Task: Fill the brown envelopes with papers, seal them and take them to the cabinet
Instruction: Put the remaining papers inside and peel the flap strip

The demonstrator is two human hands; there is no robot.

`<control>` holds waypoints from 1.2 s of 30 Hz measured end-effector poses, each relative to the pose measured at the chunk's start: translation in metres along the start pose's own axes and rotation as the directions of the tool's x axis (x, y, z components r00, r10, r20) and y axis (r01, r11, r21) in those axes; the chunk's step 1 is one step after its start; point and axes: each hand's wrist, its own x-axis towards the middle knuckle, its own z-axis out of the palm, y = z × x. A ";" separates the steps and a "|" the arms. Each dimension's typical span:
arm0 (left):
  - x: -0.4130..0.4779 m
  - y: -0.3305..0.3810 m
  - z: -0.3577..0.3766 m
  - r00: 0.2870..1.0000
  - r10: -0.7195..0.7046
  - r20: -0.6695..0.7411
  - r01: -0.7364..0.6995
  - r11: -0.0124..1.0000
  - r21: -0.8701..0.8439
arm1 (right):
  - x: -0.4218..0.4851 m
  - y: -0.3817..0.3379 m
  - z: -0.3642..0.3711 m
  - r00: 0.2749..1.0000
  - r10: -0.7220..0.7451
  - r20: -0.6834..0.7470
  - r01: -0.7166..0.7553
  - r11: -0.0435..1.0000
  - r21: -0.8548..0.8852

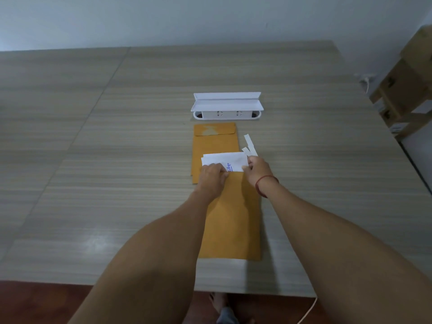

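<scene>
Head view, single frame. Wood-grain table fills most of the view, pale wall at the far edge. Near envelope, brown, lies flat in the middle of the table, long axis running near to far, mouth at its far end. A small stack of white papers with some blue print sticks out of that mouth, about half showing. Left hand sits at the left side of the mouth: fingers curled, thumb on the brown edge, gripping the envelope there; cannot tell whether it also pinches the sheets. Right hand is at the right side of the mouth, thumb and fingertips closed on the right edge of the papers. Red cord bracelet on the right wrist. Far envelope, also brown, lies flat just beyond, flap folded down with a pale patch on it; its near end is overlapped by the papers and the near envelope. Two or three white paper strips lie just right of the far envelope, near the right hand. White socket box with its lid raised sits just beyond the far envelope. Cardboard boxes are stacked off the far right of the table. A bare foot and a thin cable show on the dark floor below the near table edge.
</scene>
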 end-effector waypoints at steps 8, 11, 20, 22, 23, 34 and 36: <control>-0.004 -0.003 -0.003 1.000 -0.007 0.008 0.007 1.000 0.000 | -0.004 -0.010 -0.005 0.994 -0.098 -0.046 0.104 0.982 0.157; -0.007 -0.006 -0.003 1.000 -0.008 0.005 0.008 1.000 -0.004 | -0.006 -0.001 -0.005 0.992 -0.105 0.067 0.109 0.992 -0.065; -0.015 -0.015 -0.006 1.000 -0.018 -0.007 0.018 1.000 -0.011 | -0.004 0.002 0.001 0.970 -0.187 0.159 0.217 0.956 -0.198; -0.017 -0.018 -0.007 1.000 -0.023 -0.004 0.023 1.000 0.000 | -0.003 0.003 0.004 0.965 -0.198 0.174 0.234 0.948 -0.217; -0.018 -0.019 -0.007 1.000 -0.018 0.006 0.018 1.000 0.012 | -0.004 0.002 0.004 0.961 -0.206 0.184 0.246 0.941 -0.233; -0.018 -0.011 -0.015 1.000 -0.001 0.020 -0.005 0.957 0.291 | -0.011 -0.003 0.004 0.963 -0.164 0.215 0.221 0.935 -0.278; -0.019 -0.011 -0.014 0.999 -0.013 0.043 0.000 0.957 0.291 | -0.013 -0.007 0.004 0.966 -0.156 0.205 0.215 0.927 -0.308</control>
